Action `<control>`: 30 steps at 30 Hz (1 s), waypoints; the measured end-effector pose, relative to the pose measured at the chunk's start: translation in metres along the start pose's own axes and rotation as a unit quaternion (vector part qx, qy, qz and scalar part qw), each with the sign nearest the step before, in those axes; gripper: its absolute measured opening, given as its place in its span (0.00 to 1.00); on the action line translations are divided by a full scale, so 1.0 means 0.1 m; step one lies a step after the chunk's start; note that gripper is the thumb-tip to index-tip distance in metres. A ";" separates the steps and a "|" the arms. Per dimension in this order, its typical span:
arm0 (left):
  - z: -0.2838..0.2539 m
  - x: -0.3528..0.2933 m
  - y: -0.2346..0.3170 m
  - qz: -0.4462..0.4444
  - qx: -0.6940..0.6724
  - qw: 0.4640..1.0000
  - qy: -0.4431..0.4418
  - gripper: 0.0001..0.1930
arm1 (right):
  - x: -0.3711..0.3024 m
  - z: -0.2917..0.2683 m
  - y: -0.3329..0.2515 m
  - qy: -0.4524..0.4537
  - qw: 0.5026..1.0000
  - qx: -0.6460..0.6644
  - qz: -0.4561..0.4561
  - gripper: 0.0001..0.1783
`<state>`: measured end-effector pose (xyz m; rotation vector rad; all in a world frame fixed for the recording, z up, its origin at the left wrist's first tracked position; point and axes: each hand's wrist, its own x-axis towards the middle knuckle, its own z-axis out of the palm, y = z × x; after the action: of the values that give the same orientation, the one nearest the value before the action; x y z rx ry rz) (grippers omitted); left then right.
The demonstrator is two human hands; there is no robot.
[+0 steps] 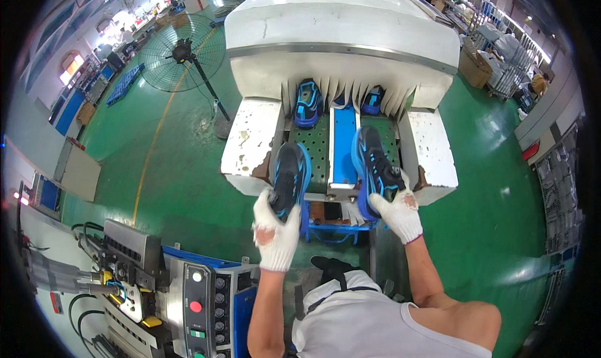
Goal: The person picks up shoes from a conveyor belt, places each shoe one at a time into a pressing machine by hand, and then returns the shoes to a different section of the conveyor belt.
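Note:
White knit gloves cover both hands. My left hand (273, 229) grips the heel end of a black-and-blue sneaker (288, 173), its toe pointing away from me. A matching sneaker (374, 164) is gripped at its heel by my right hand (399, 212). Both shoes are at the near end of a green perforated conveyor (311, 146), one on each side of a blue center strip (344, 148). Farther in, another sneaker (307, 104) stands by the slit curtain (333, 87) of a large white machine (338, 29). One more sneaker (372, 100) sits partly under the curtain on the right.
White side housings (252, 132) with chipped paint flank the conveyor. A control panel (201, 308) with buttons and knobs is close at my left. Beyond it stands a big floor fan (182, 51). Below the conveyor end hangs a blue-framed rack (335, 229). Racks and a cardboard box (474, 68) are far right.

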<state>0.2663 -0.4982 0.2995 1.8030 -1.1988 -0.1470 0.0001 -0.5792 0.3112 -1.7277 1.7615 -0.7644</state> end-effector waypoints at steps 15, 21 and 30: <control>0.58 -0.72 -0.95 0.003 -0.017 0.999 -0.039 0.26 | 0.53 1.36 -0.21 -0.064 0.915 0.202 -0.344 0.37; -1.54 -4.59 -1.37 -0.514 0.261 0.763 0.292 0.13 | -1.12 2.93 0.18 -0.632 0.733 0.070 -0.243 0.36; -2.17 -8.76 1.13 -0.704 0.321 0.276 0.570 0.23 | -2.39 3.65 0.07 -0.565 0.538 -0.315 -0.541 0.43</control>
<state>-0.1422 0.3063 0.1818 2.1249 1.8290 0.6701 0.2658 -0.3467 0.0551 -2.7050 -0.1741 0.7630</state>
